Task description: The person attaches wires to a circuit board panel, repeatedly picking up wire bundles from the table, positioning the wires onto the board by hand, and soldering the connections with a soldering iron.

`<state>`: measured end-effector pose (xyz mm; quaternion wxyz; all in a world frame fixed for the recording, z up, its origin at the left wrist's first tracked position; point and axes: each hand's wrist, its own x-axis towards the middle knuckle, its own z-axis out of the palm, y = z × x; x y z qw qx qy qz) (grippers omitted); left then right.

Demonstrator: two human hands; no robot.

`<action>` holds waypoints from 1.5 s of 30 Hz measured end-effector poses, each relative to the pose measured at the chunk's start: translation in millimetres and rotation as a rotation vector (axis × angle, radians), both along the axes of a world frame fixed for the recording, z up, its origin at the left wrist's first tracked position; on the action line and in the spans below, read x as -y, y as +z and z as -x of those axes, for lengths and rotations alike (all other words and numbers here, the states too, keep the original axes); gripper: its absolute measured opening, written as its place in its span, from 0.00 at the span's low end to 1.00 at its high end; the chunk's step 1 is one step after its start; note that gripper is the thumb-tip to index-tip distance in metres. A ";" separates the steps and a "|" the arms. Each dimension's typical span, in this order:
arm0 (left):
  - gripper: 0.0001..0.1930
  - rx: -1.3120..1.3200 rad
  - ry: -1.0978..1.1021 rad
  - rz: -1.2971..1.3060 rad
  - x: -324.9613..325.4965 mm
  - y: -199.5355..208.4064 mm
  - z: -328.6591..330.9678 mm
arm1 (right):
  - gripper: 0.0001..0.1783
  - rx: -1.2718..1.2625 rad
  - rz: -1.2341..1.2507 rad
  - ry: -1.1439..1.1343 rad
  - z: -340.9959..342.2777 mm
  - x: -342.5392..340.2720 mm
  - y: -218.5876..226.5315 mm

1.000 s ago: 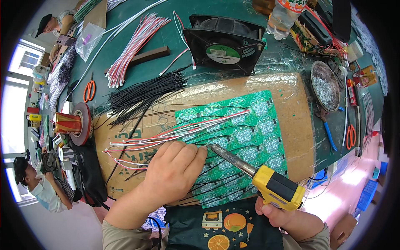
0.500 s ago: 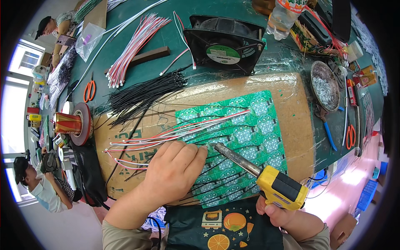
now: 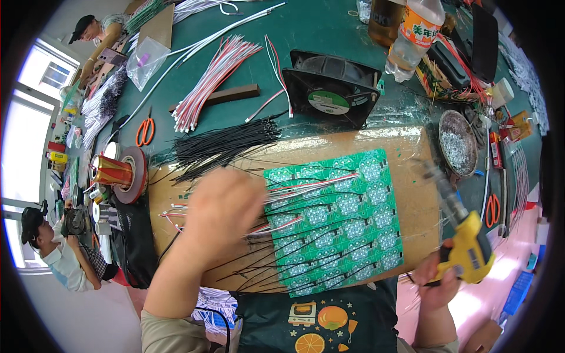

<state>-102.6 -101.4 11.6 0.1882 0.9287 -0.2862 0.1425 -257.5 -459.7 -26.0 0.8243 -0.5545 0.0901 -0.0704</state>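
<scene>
A green circuit board panel [image 3: 344, 229] lies on a brown cardboard sheet, with rows of small circuits. Red and white wires [image 3: 318, 183] and thin black wires [image 3: 353, 272] reach across it from the left. My left hand [image 3: 222, 209] is over the wires left of the panel. It is smeared by motion, so I cannot see whether its fingers hold anything. My right hand [image 3: 438, 276] is closed round the handle of a yellow and black soldering gun [image 3: 465, 250]. The gun's metal barrel points up and left, off the panel's right side, near a round dish of silvery bits [image 3: 458, 146].
A bundle of black wires [image 3: 226, 143] lies beyond the panel, with a red and white wire bundle [image 3: 215, 82] farther back. A black fan [image 3: 332, 88] stands behind. Orange scissors [image 3: 145, 130] and a tape roll [image 3: 139, 176] are at left. Two people sit far left.
My right hand has swung the soldering gun away from the panel to the right. My left hand has moved up and left off the panel's edge. The whole view has shifted slightly.
</scene>
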 end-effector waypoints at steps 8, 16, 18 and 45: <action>0.06 0.054 0.285 -0.116 -44.0 0.1 -50.7 | 0.29 0.271 0.303 -0.484 -42.2 75.3 17.1; 0.11 -0.035 0.719 -0.189 -87.8 -13.2 -92.8 | 0.26 0.183 0.194 -0.416 -36.6 74.6 3.6; 0.10 -0.051 0.716 -0.175 -85.0 -17.6 -93.3 | 0.26 0.180 0.171 -0.358 -36.6 65.7 3.5; 0.16 -1.626 0.192 1.491 62.4 17.5 89.0 | 0.34 -0.052 0.370 0.327 -8.6 -62.5 29.2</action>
